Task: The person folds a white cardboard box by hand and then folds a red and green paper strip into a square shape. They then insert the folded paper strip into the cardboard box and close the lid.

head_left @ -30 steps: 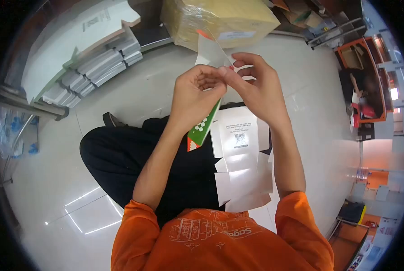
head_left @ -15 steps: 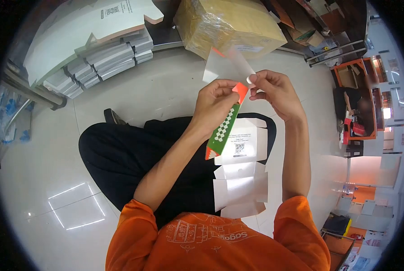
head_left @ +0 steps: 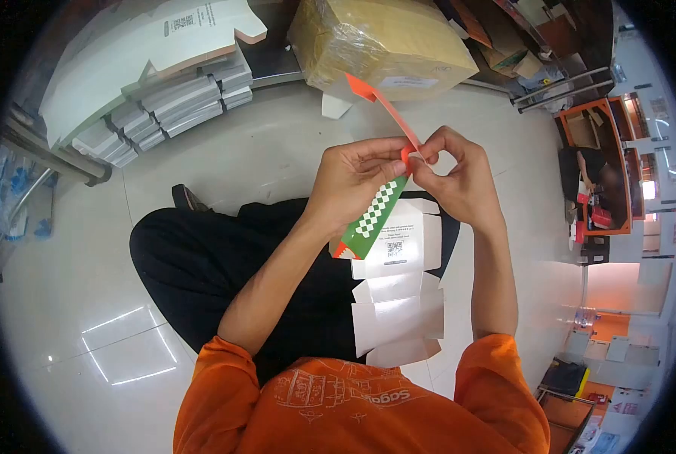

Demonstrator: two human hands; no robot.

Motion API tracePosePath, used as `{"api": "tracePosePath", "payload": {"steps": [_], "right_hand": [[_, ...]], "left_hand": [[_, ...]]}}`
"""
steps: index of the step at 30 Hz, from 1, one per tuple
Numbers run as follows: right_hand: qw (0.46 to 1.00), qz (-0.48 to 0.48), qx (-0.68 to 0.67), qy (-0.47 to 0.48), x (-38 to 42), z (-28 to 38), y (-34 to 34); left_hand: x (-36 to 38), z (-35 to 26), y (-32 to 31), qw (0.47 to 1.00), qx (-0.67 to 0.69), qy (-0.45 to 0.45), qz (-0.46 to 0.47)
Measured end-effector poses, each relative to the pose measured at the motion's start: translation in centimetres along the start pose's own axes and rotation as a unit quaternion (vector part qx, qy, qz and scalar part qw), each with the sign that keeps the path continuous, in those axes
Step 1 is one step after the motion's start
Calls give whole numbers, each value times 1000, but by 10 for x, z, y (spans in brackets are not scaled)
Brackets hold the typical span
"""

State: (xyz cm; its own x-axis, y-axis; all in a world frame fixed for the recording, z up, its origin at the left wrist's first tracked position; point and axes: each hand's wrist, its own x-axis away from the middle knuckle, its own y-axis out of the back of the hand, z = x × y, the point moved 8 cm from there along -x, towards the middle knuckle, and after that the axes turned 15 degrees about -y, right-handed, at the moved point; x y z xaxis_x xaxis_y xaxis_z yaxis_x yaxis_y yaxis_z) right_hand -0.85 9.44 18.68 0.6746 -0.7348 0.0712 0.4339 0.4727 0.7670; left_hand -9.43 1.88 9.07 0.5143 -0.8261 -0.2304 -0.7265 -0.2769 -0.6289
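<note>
A printed cardboard box piece (head_left: 377, 212), green with white diamonds and orange ends, is held above my lap. My left hand (head_left: 345, 175) is closed on its upper part, thumb on the near face. At its top orange end, my right hand (head_left: 453, 178) pinches the fold between thumb and fingers. A long orange panel of the piece sticks up beyond my hands, seen nearly edge-on. Below, a flat white die-cut box blank (head_left: 396, 321) with a printed QR code lies across my lap, partly covered by the green piece.
A stack of white die-cut cardboard sheets (head_left: 179, 106) stands on the floor at the upper left. Ahead is a large brown carton (head_left: 387, 49) wrapped in clear film. Orange shelving (head_left: 610, 166) and a person in dark clothes are at the right.
The far panel has turned from showing its broad white face to an orange edge-on view. My right hand has moved down and inward against the orange end. The green piece has shifted slightly.
</note>
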Motion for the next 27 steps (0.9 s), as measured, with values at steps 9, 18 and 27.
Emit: {"api": "tracePosePath", "payload": {"steps": [9,18,27], "right_hand": [[994,-40,-66,78,13,6,7],[997,-22,-19,66,18,4,16],[994,-86,-37,61,26,7,9]], "left_hand": [[2,-8,-11,999,29,-40,20],[2,-6,-12,999,12,-41,28],[1,-4,-11,998,37,-52,-13]]}}
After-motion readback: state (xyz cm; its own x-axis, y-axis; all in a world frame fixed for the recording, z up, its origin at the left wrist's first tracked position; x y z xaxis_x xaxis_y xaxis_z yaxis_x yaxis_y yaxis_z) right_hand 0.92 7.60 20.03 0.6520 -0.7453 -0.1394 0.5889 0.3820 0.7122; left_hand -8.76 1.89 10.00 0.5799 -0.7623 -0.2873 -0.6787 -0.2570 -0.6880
